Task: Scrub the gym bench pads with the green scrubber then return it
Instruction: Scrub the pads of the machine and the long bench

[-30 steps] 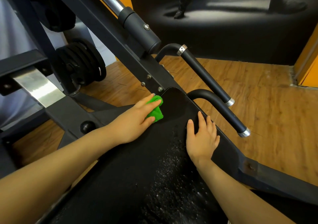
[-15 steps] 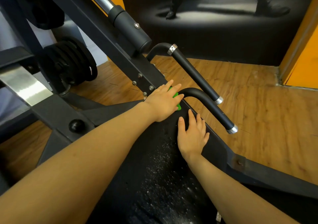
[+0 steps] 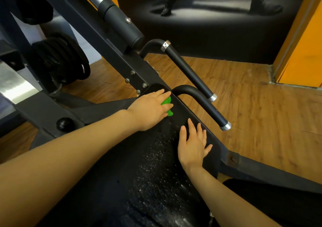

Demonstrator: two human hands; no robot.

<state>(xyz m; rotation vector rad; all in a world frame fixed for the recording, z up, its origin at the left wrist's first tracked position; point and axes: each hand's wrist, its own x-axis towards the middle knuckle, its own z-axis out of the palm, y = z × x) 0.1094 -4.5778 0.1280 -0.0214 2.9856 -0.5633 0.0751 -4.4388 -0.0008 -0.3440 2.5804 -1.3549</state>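
Scrubber (image 3: pixel 167 105) slid back under left grip (image 3: pixel 150 109).

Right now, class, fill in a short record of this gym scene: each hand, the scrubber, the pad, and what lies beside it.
left hand: presses the scrubber onto the pad's far end
right hand: flat on the pad, fingers spread, holding nothing
scrubber: green, mostly hidden under the left hand
pad: black, speckled with white droplets or foam
handles: two black bars with silver caps, right of the pad
floor: wood planks
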